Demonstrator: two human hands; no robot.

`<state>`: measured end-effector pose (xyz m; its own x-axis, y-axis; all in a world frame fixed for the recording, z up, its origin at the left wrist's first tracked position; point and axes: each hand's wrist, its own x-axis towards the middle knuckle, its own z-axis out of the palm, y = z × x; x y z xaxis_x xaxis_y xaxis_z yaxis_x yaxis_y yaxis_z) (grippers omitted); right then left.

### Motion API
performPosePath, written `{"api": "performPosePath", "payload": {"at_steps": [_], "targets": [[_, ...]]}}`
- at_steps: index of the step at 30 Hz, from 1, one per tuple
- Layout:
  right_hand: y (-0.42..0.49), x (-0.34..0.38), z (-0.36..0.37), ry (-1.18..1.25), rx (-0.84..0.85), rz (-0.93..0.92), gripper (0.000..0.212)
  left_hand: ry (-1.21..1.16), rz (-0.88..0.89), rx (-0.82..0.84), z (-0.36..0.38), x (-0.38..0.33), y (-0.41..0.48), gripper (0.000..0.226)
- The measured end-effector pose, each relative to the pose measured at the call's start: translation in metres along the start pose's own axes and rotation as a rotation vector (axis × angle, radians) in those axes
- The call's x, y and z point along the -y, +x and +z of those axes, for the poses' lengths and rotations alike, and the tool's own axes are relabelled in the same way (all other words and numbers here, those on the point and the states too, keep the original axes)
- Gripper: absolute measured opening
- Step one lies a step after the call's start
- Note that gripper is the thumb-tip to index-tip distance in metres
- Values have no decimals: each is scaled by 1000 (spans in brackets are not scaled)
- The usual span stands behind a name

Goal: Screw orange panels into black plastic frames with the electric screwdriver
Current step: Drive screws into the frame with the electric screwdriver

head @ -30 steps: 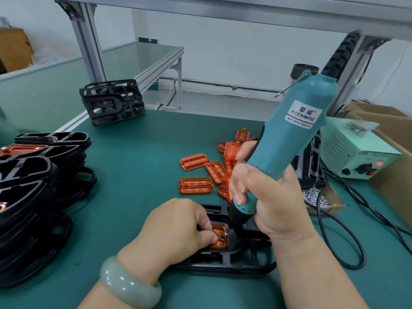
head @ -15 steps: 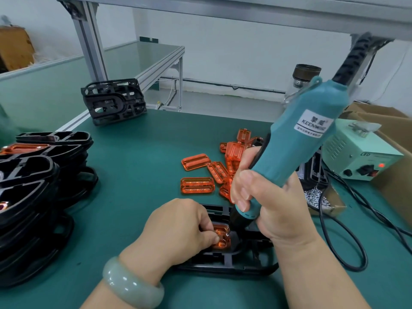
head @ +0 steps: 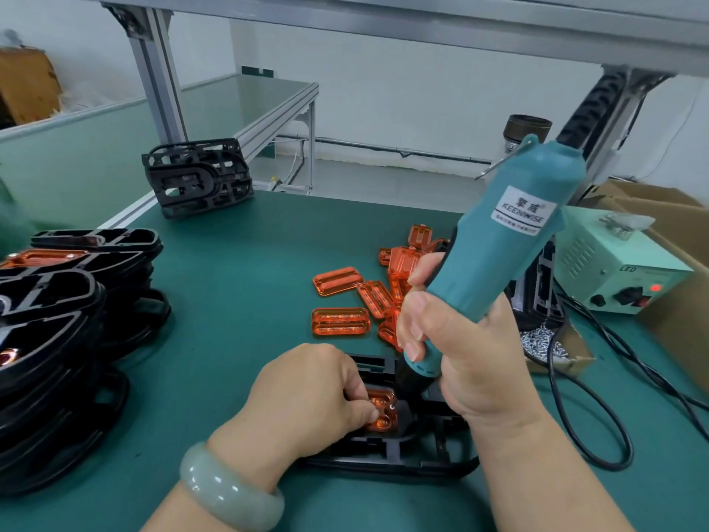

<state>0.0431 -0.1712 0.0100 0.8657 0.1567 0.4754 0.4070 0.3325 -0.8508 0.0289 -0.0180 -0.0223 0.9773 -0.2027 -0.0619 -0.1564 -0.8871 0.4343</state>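
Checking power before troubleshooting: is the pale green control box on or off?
On, it seems: a red lamp glows on the front of the control box.

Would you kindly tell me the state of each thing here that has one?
orange panel: seated in black frame, held by left hand.
black frame: flat on mat.
electric screwdriver: tilted, gripped by right hand, tip at orange panel.
power supply: red light on.
loose orange panels: unmounted, scattered on mat.

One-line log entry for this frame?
left hand: holds orange panel in black frame | right hand: grips electric screwdriver, tip at panel
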Motion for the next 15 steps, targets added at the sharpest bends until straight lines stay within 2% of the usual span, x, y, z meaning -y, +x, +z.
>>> {"api": "performPosePath", "payload": {"at_steps": [7,15], "targets": [[-1,-1,-3,36,64,1,19,-30,-16,13,0,0,0,17],[6,0,-5,68,13,47,17,-43,-25,16,1,1,0,16]]}}
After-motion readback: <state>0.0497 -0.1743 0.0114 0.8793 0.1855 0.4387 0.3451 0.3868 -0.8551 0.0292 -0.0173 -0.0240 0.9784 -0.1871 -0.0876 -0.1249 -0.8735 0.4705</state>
